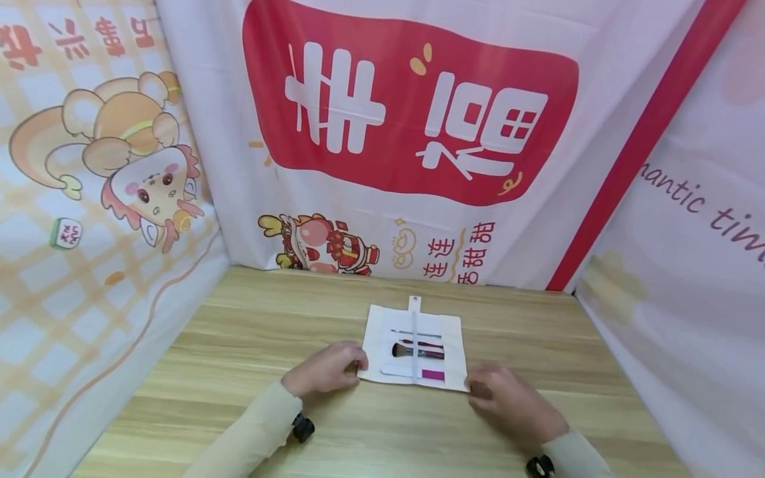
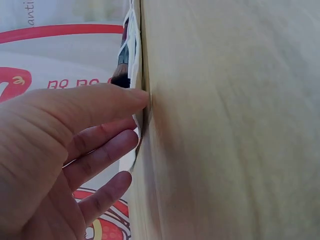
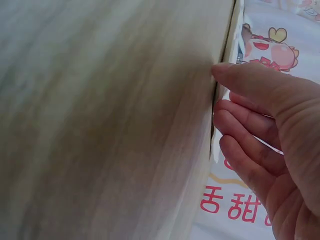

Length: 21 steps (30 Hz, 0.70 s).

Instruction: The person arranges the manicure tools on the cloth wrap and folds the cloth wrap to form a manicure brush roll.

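White open brush case (image 1: 375,335) lies betw. & ahead of my L hand (image 1: 325,367) and R hand (image 1: 508,398), toward worktop's (image 1: 239,325) far edge; its brush (image 1: 427,354) runs lengthwise L–R. Hands touch near corners, equally close; pinching or not, I cannot tell.

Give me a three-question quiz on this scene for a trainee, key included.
1. Which item in the open white case lies nearest the person?
A. the soft-bristled brush
B. the magenta-ended item
C. the thin silver tool
2. True or false: in the head view, the brush's bristles face right.
3. Which hand is at the case's near-right corner?

Key:
1. B.
2. False; they face left.
3. The right hand.
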Each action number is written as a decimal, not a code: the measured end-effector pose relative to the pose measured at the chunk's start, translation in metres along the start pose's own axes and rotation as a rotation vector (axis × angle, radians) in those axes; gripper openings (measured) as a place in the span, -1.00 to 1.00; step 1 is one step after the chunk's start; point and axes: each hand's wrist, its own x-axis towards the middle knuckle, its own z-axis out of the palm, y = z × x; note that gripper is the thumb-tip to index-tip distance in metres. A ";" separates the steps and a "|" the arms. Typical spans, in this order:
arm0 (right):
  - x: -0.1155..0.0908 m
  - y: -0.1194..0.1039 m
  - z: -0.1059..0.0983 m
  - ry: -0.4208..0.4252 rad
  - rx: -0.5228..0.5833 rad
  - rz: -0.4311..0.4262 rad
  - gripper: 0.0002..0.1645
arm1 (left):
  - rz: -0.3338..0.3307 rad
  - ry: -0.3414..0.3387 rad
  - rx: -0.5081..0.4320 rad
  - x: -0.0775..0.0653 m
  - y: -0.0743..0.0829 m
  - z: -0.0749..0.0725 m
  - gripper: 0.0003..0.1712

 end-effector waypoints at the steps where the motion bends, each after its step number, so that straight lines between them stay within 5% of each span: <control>1: 0.002 0.000 0.000 -0.008 0.002 0.012 -0.82 | 0.001 0.002 0.001 0.000 0.000 0.000 -0.81; 8: 0.009 0.000 -0.005 -0.075 0.088 0.132 -0.93 | 0.007 0.030 -0.008 0.000 0.002 -0.006 -0.91; 12: 0.012 0.003 -0.010 -0.066 0.084 0.131 -0.90 | 0.007 0.072 -0.019 0.002 0.003 -0.014 -0.93; 21: 0.025 0.018 -0.025 0.144 -0.018 -0.133 -0.88 | -0.031 0.103 -0.058 0.010 -0.002 -0.024 -0.92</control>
